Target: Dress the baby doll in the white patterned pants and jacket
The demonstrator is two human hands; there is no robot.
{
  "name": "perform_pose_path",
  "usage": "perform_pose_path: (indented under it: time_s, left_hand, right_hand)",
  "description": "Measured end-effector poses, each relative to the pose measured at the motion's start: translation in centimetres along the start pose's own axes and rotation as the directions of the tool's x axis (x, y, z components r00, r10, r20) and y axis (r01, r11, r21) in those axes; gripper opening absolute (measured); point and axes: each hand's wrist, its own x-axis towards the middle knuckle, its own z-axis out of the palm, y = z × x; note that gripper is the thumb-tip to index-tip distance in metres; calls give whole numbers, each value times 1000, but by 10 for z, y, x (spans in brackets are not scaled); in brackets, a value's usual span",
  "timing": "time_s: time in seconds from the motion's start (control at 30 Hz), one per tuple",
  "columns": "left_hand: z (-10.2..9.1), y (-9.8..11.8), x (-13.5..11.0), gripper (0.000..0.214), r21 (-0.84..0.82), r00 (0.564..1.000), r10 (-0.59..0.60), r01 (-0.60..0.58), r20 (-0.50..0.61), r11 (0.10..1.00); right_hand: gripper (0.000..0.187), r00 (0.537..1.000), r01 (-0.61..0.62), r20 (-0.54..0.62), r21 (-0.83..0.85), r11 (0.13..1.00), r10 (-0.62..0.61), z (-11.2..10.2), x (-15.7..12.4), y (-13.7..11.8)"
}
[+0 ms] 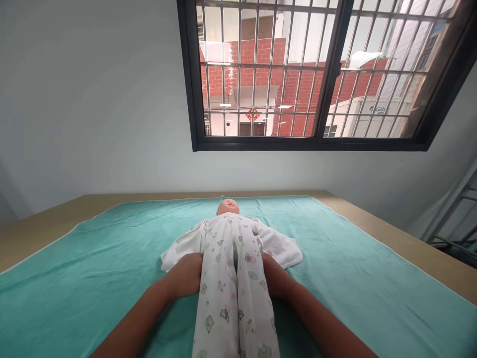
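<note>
A baby doll (228, 206) lies on its back on a teal blanket (93, 278), head towards the wall. It wears a white printed sleepsuit (231, 288) with small animal pictures, and a white cloth (279, 246) is spread under its upper body. My left hand (186, 274) rests against the left side of the sleepsuit at the doll's hip. On the other side, my right hand (276, 276) presses against the suit. The fingers of both hands are tucked under the fabric and hidden.
The blanket covers a tan table (410, 243) that stands against a pale wall. Above it is a black-framed barred window (309, 74) looking onto a red brick building. A metal frame (458, 223) stands at the far right.
</note>
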Motion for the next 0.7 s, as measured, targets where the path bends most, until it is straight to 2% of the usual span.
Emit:
perform_pose_path:
  time_s: [0.13, 0.4, 0.6, 0.7]
  left_hand:
    - [-5, 0, -2, 17, 155, 994, 71, -84, 87, 984]
    - [-12, 1, -4, 20, 124, 992, 19, -35, 127, 992]
    - [-14, -1, -3, 18, -51, 989, -51, 59, 139, 997]
    - [-14, -1, -4, 18, -126, 986, -74, 94, 152, 988]
  right_hand:
    - [19, 999, 14, 36, -112, 994, -10, -2, 0, -2]
    - [20, 997, 33, 79, -161, 986, -20, -1, -1, 5]
    - [21, 992, 51, 110, 32, 998, -55, -6, -1, 3]
    - [20, 992, 39, 121, 48, 998, -44, -8, -2, 2]
